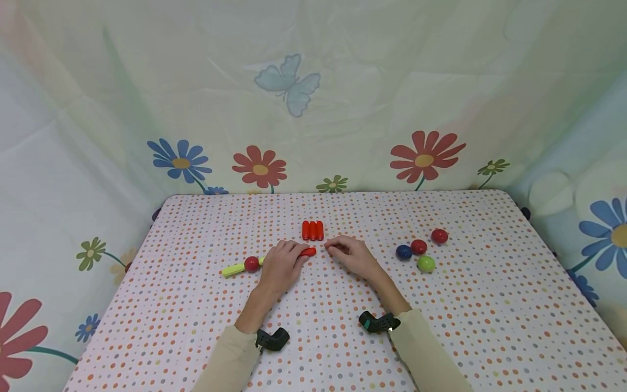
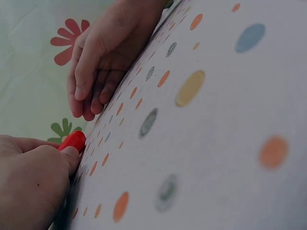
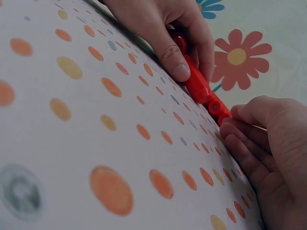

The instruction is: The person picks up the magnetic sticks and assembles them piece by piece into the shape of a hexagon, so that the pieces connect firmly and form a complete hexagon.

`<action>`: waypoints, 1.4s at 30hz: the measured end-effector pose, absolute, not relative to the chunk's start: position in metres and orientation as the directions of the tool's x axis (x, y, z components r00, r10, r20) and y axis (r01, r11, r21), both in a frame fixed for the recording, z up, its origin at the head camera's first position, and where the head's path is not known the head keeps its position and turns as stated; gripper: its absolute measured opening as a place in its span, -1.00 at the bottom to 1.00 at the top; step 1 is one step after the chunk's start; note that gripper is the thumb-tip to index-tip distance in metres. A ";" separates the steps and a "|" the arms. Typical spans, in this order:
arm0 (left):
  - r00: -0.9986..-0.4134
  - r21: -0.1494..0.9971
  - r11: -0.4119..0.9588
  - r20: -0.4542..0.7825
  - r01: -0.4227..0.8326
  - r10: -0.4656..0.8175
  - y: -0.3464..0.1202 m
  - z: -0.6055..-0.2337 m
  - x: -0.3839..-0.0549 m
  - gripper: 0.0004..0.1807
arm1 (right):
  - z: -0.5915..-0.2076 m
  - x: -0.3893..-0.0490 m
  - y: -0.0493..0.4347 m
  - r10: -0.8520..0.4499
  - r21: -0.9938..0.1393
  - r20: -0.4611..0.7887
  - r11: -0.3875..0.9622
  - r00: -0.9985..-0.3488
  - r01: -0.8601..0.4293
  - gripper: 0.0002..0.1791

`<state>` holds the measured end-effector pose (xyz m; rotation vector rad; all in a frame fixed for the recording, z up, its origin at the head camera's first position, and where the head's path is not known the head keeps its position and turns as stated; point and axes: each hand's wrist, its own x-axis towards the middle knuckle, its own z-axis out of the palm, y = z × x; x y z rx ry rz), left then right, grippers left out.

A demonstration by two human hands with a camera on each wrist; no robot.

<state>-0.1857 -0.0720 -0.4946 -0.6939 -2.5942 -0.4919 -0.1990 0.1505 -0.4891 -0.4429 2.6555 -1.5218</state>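
Note:
My left hand [image 1: 282, 263] pinches a short red rod [image 1: 308, 251] between thumb and fingers, its rounded end poking out to the right. Close up in the left wrist view, the thumb lies against that red rod [image 2: 73, 140]. Just beyond the hands, three red rods [image 1: 312, 230] lie side by side. My right hand [image 1: 354, 256] hovers low over the table with loosely bent fingers and holds nothing. Left of my left hand are a yellow-green stick [image 1: 233, 270] and a red ball [image 1: 252, 264], with part of the stick hidden behind the hand.
On the right side of the dotted tablecloth [image 1: 333, 337] sit a blue ball [image 1: 404, 252], a green ball [image 1: 426, 264] and two red balls, one near the blue ball [image 1: 418, 246] and one farther back [image 1: 439, 236]. A flowered curtain [image 1: 352, 109] hangs behind the table.

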 end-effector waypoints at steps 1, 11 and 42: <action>-0.794 0.229 0.814 0.467 0.535 0.390 -0.072 -0.495 -0.186 -0.72 | -0.489 -0.199 0.150 -0.270 -0.850 0.097 0.479 -0.958 -0.221 -0.79; -0.799 0.232 0.815 0.458 0.531 0.390 -0.072 -0.495 -0.186 -0.72 | -0.481 -0.196 0.149 -0.278 -0.833 0.075 0.510 -0.958 -0.213 -0.78; -0.810 0.266 0.807 0.444 0.528 0.383 -0.072 -0.495 -0.185 -0.70 | -0.441 -0.195 0.183 -0.347 -0.733 0.030 0.630 -0.937 -0.257 -0.70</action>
